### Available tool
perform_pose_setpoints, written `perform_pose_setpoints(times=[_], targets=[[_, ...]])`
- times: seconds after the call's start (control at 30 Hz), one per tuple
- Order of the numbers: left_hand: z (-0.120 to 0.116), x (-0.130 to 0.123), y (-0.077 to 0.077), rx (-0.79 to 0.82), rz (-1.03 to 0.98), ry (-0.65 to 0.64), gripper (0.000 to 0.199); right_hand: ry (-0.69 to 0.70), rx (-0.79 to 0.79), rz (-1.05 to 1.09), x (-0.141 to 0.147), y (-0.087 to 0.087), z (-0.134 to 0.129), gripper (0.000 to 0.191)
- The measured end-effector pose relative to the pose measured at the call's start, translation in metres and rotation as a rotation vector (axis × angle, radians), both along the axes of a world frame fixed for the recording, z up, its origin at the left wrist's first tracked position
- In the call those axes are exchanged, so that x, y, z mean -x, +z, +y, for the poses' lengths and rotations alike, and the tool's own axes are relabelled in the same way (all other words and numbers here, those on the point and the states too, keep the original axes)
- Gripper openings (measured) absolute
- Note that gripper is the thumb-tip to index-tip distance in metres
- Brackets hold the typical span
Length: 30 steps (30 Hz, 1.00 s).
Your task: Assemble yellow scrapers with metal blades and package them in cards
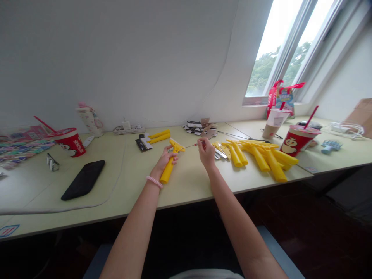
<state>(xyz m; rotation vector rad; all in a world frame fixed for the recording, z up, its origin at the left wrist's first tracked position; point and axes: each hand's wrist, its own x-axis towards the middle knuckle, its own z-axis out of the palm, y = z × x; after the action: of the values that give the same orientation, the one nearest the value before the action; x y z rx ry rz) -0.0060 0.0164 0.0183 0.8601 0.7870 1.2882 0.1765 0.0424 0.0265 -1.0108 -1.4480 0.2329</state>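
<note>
In the head view my left hand point(166, 159) is wrapped round a yellow scraper handle point(167, 172), its wide head pointing away from me. My right hand point(206, 150) grips a screwdriver point(188, 146) with a reddish handle, mostly hidden by my fingers. The thin shaft points left and its tip meets the scraper's head; whether it sits in a screw is too small to tell. Just right of my right hand lie several flat metal blades point(221, 152). Beyond them is a pile of yellow scraper handles point(261, 155).
Two packaged yellow scrapers point(158, 137) lie behind my left hand, near torn packaging point(202, 128). A black phone point(83, 180), glasses point(52, 162) and a red cup point(69, 142) are on the left. Another red cup point(298, 141) and a clear cup point(274, 124) stand right.
</note>
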Motion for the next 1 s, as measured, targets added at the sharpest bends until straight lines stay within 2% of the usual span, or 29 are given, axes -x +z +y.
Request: perform_pose_setpoints(times=[0.17, 0.33, 0.53, 0.77, 1.0], targets=[[-0.0037, -0.0020, 0.0031, -0.046, 0.017, -0.027, 0.054, -0.047, 0.028, 0.060, -0.0012, -0.0004, 0.0019, 0.031], [-0.0010, -0.0014, 0.0012, -0.038, 0.028, 0.024, 0.052, 0.012, 0.050, 0.013, -0.0006, 0.0003, 0.0012, 0.029], [-0.0007, -0.0003, 0.0019, -0.040, 0.016, 0.041, 0.047, 0.022, 0.035, 0.030, -0.0008, 0.0024, -0.0007, 0.030], [-0.0036, -0.0004, 0.0025, -0.092, 0.065, 0.014, 0.055, 0.029, 0.062, 0.086, -0.0010, 0.0038, -0.0028, 0.039], [-0.0044, -0.0008, 0.0003, -0.103, 0.103, 0.001, 0.057, -0.158, 0.118, -0.049, -0.0008, 0.0016, -0.0028, 0.046]])
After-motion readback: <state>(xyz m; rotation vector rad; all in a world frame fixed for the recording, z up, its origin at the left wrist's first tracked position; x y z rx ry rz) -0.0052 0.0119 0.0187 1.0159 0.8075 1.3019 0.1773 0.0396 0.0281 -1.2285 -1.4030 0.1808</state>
